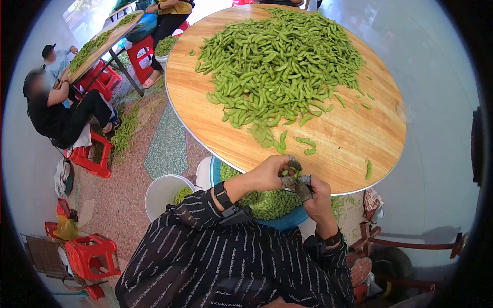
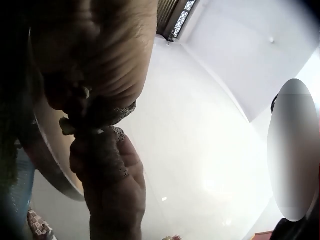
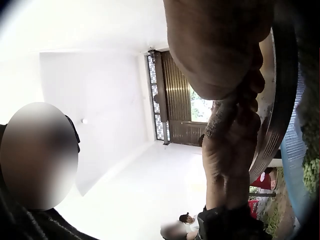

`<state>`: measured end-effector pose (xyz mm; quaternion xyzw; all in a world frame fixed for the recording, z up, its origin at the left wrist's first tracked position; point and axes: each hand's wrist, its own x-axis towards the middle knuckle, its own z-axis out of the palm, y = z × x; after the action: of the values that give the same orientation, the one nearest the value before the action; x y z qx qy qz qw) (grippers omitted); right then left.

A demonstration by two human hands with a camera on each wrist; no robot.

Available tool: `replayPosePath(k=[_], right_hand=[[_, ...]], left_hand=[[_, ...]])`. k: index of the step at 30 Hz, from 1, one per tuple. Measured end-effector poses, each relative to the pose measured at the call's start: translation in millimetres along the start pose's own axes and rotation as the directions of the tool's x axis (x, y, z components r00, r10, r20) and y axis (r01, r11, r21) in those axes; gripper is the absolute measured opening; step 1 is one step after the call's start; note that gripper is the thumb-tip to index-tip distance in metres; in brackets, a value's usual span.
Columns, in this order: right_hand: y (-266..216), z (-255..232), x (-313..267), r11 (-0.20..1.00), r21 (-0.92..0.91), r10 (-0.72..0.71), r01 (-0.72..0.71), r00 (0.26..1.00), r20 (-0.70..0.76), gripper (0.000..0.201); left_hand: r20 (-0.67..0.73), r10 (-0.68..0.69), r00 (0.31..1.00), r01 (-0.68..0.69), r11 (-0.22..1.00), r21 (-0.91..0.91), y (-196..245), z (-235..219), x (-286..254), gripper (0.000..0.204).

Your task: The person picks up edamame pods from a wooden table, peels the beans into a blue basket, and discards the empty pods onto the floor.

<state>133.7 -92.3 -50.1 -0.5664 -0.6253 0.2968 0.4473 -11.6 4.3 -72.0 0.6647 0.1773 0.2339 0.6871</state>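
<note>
In the head view both hands meet just over the near edge of a round wooden table (image 1: 354, 149). My left hand (image 1: 269, 173) has grey coverings on its fingertips and grips edamame pods (image 1: 290, 171) in its curled fingers. Against it, my right hand (image 1: 319, 199), with covered thumb and finger, pinches at a pod where the fingertips come together; the fingers hide most of it. The wrist views show the hands fingertip to fingertip, dark, with a bit of a pale green pod (image 2: 66, 126) poking out. A large pile of edamame pods (image 1: 277, 61) covers the table's far part.
Below the table edge sits a blue basin (image 1: 287, 219) of shelled green beans (image 1: 269, 203). A white bucket (image 1: 158, 197) with some green in it stands to its left. Red stools (image 1: 92, 256) and seated people are at left, near another table (image 1: 110, 41) of pods.
</note>
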Motion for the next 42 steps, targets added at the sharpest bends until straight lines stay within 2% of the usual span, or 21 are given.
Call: replayPosePath(k=[2,4,5,7,8,9,10,12,14,16,20,23,26,28,29,31,32,34,38,40,42], right_hand=[[-3,0,0,0.998,0.048,0.051,-0.052,0.998,0.024,0.018],[-10,4,0,0.997,0.015,0.083,-0.082,0.995,-0.063,0.015],[-11,6,0,0.994,0.01,0.11,-0.11,0.991,-0.078,0.015],[-9,7,-2,0.985,0.09,0.155,-0.148,0.985,-0.078,0.014],[-8,7,-3,0.971,0.153,0.199,-0.184,0.977,-0.083,0.016],[-6,8,-2,0.954,0.219,0.23,-0.206,0.969,-0.087,0.017],[-4,6,-3,0.949,0.217,0.258,-0.23,0.959,-0.113,0.017],[-2,5,-3,0.951,0.242,0.206,-0.195,0.978,-0.021,0.021],[-3,5,-3,0.93,0.287,0.245,-0.229,0.969,-0.023,0.022],[-3,6,-2,0.925,0.329,0.218,-0.192,0.975,-0.041,0.021],[-1,8,-1,0.927,0.336,0.2,-0.167,0.977,-0.068,0.023],[-1,6,-1,0.964,0.236,0.146,-0.12,0.985,-0.097,0.024],[1,7,1,0.985,0.134,0.123,-0.11,0.988,-0.095,0.024],[1,10,2,0.989,0.128,0.083,-0.069,0.991,-0.106,0.019],[-1,10,2,0.99,0.128,0.081,-0.068,0.991,-0.106,0.019],[-6,11,2,0.983,-0.183,-0.05,0.023,0.988,-0.144,0.015],[-9,9,2,0.983,-0.183,-0.051,0.023,0.988,-0.145,0.015],[-15,5,2,0.971,-0.233,-0.061,0.048,0.997,-0.048,0.016],[-10,8,-2,0.98,-0.197,-0.048,0.041,0.998,-0.028,0.016],[-11,8,-3,0.994,-0.098,-0.054,0.051,0.998,-0.029,0.016],[-5,10,-5,0.997,-0.059,-0.048,0.046,0.998,-0.03,0.017]], left_hand=[[-0.019,0.023,1.0,-0.024,0.999,-0.033,-2,0,0,0.033],[-0.082,-0.056,0.995,0.046,0.992,-0.117,-3,2,0,0.032],[-0.057,-0.069,0.996,0.061,0.989,-0.133,-4,2,1,0.032],[-0.223,0.009,0.975,0.045,0.971,0.236,-8,-1,2,0.028],[-0.278,-0.112,0.954,0.101,0.993,-0.055,2,3,1,0.026],[-0.27,-0.152,0.951,0.088,0.968,-0.236,11,6,0,0.021],[-0.234,-0.167,0.958,0.108,0.963,-0.247,11,8,0,0.021],[-0.245,-0.187,0.951,0.108,0.946,-0.306,11,8,-2,0.018],[-0.227,-0.233,0.945,0.141,0.922,-0.36,13,6,-2,0.015],[-0.211,-0.262,0.942,0.159,0.9,-0.407,13,4,-2,0.013],[-0.239,-0.286,0.928,0.174,0.899,-0.402,17,5,-1,0.012],[-0.232,-0.297,0.926,0.187,0.897,-0.401,17,4,-1,0.011],[-0.193,-0.315,0.929,0.226,0.899,-0.376,21,4,-1,0.015],[-0.212,-0.301,0.93,0.256,0.943,-0.214,26,7,-2,0.022],[-0.213,-0.299,0.93,0.255,0.943,-0.213,24,7,-3,0.022],[-0.225,-0.167,0.96,0.137,0.98,-0.143,20,7,-4,0.022],[-0.224,-0.166,0.96,0.136,0.98,-0.142,20,6,-5,0.022],[-0.142,-0.14,0.98,0.145,0.989,0.025,20,2,-6,0.029],[-0.086,-0.172,0.981,0.164,0.982,-0.088,14,4,-8,0.029],[-0.104,-0.084,0.991,0.098,0.985,0.139,11,7,-9,0.03],[-0.103,-0.07,0.992,0.086,0.983,0.16,14,8,-11,0.03]])
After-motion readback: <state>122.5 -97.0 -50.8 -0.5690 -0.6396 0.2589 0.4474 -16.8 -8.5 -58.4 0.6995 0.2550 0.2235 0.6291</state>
